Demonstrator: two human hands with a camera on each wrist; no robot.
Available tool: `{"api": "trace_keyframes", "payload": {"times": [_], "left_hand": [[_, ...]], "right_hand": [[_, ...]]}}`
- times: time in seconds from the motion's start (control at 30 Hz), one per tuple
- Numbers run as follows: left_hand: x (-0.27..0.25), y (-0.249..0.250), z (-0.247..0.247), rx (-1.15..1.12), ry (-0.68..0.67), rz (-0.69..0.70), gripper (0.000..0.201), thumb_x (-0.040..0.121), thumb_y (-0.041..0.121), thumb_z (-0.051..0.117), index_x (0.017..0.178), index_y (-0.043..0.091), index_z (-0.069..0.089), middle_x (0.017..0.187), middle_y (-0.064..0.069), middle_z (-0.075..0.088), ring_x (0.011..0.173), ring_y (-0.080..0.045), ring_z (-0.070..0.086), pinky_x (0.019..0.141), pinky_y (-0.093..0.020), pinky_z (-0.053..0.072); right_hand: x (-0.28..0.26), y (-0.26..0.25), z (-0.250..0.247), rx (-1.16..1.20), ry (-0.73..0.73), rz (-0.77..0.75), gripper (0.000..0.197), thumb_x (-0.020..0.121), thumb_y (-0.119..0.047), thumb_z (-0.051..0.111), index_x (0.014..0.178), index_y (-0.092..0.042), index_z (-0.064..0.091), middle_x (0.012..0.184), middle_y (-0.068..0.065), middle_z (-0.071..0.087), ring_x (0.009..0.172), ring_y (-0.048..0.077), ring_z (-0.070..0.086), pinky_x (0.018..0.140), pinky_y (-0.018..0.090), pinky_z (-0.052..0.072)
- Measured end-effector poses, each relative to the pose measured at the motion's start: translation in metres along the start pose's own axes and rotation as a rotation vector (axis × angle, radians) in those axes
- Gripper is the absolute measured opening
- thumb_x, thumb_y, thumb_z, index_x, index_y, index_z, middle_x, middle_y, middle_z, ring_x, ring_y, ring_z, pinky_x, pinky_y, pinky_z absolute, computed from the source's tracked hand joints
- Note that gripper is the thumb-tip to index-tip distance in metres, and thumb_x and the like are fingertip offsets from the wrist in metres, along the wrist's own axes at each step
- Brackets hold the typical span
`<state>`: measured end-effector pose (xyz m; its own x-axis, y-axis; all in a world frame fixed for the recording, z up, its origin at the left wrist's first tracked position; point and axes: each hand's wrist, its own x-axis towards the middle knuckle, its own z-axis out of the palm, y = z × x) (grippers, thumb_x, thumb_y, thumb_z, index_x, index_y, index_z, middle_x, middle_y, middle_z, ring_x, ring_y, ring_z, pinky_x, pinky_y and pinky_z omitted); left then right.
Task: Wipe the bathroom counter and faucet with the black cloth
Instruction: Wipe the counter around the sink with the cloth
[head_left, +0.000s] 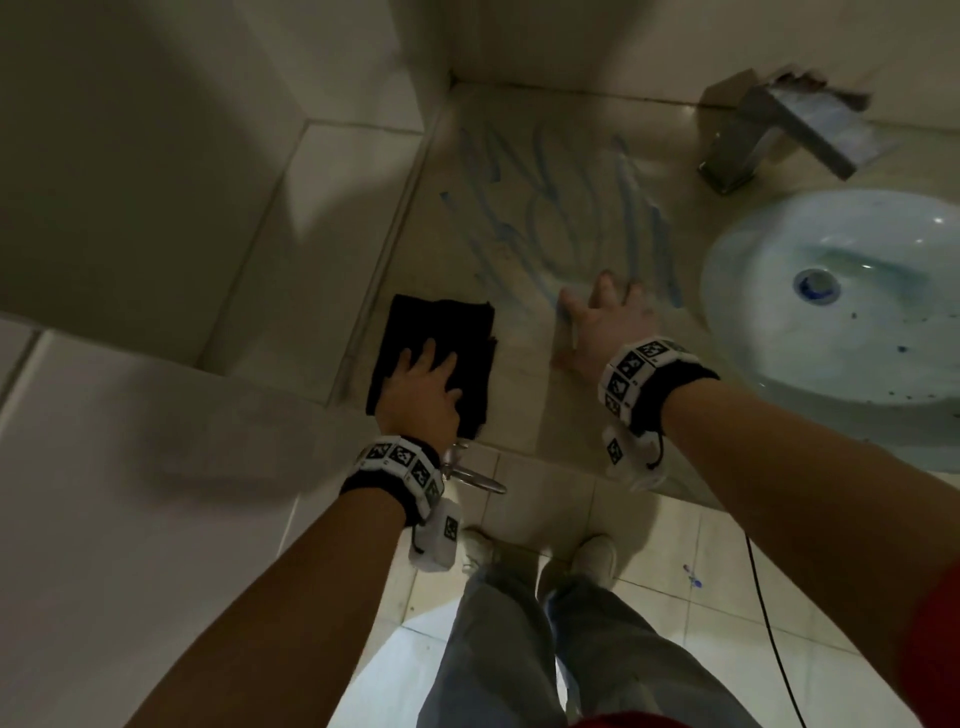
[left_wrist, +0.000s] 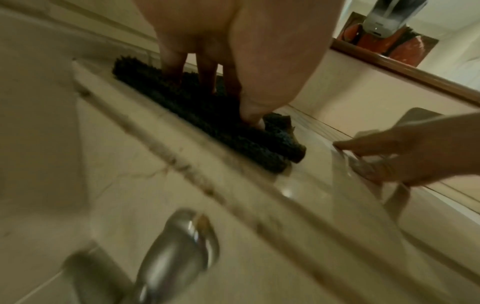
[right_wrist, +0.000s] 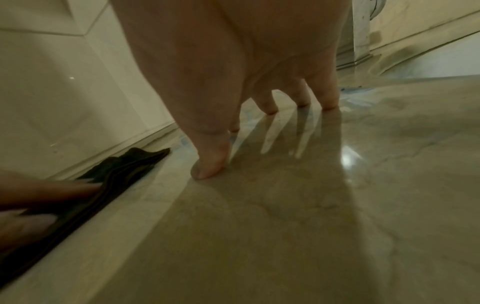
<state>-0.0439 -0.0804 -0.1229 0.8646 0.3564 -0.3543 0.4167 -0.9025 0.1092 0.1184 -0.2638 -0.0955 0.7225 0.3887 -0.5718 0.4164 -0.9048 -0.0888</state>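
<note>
The folded black cloth (head_left: 441, 332) lies at the left edge of the beige counter (head_left: 524, 405), against the tiled wall. My left hand (head_left: 428, 364) presses on its near half with straight fingers; the left wrist view shows the fingertips (left_wrist: 176, 67) sinking into the cloth (left_wrist: 202, 133). My right hand (head_left: 602, 312) rests spread on bare counter to the right of the cloth, only its fingertips (right_wrist: 207, 170) touching. Blue streaks (head_left: 561, 208) smear the counter beyond both hands. The square chrome faucet (head_left: 779, 130) stands at the back right, away from both hands.
A round pale basin (head_left: 841, 312) with blue specks and a blue-stained drain is set into the counter on the right. A metal handle (head_left: 475, 475) sticks out below the counter's front edge. Tiled walls close the left and back. A black cable (head_left: 774, 623) runs across the floor.
</note>
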Motion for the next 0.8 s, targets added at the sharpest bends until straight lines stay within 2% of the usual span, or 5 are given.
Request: {"api": "trace_keyframes", "payload": {"times": [0.23, 0.4, 0.53, 0.63, 0.8], "left_hand": [[0.062, -0.011, -0.028, -0.092, 0.036, -0.036, 0.052, 0.095, 0.022, 0.056, 0.146, 0.021, 0.042, 0.158, -0.010, 0.025, 0.144, -0.037, 0.022, 0.112, -0.042, 0.030], [0.019, 0.000, -0.009, -0.054, 0.067, -0.020, 0.051, 0.097, 0.025, 0.051, 0.147, 0.021, 0.041, 0.158, -0.008, 0.026, 0.143, -0.033, 0.025, 0.108, -0.041, 0.035], [-0.014, 0.005, 0.002, -0.001, 0.010, 0.023, 0.054, 0.099, 0.029, 0.046, 0.150, 0.021, 0.031, 0.160, -0.007, 0.020, 0.145, -0.031, 0.019, 0.114, -0.040, 0.027], [-0.016, 0.006, -0.002, -0.104, 0.036, -0.026, 0.053, 0.097, 0.028, 0.048, 0.149, 0.022, 0.035, 0.159, -0.006, 0.023, 0.146, -0.031, 0.021, 0.116, -0.047, 0.026], [-0.002, 0.001, 0.000, -0.045, 0.016, -0.020, 0.053, 0.098, 0.027, 0.049, 0.149, 0.026, 0.035, 0.160, -0.005, 0.022, 0.145, -0.031, 0.020, 0.111, -0.044, 0.033]], "right_hand": [[0.001, 0.003, -0.001, 0.012, -0.002, -0.010, 0.089, 0.086, -0.059, 0.062, 0.154, -0.041, 0.008, 0.164, 0.010, -0.008, 0.146, 0.050, -0.001, 0.116, 0.061, 0.019], [0.000, 0.003, 0.000, 0.013, 0.021, -0.016, 0.089, 0.082, -0.063, 0.063, 0.152, -0.041, 0.012, 0.164, 0.010, -0.005, 0.146, 0.051, 0.000, 0.115, 0.063, 0.018], [0.001, 0.002, 0.000, 0.014, 0.005, -0.016, 0.087, 0.084, -0.061, 0.062, 0.151, -0.041, 0.011, 0.164, 0.011, -0.006, 0.146, 0.051, 0.000, 0.114, 0.064, 0.019], [0.000, 0.002, 0.000, 0.017, 0.009, -0.016, 0.083, 0.085, -0.056, 0.063, 0.150, -0.040, 0.013, 0.164, 0.011, -0.005, 0.145, 0.052, 0.000, 0.114, 0.064, 0.019], [0.000, 0.001, -0.004, -0.021, -0.003, -0.016, 0.088, 0.085, -0.061, 0.060, 0.153, -0.039, 0.008, 0.164, 0.011, -0.005, 0.145, 0.052, 0.001, 0.114, 0.062, 0.022]]}}
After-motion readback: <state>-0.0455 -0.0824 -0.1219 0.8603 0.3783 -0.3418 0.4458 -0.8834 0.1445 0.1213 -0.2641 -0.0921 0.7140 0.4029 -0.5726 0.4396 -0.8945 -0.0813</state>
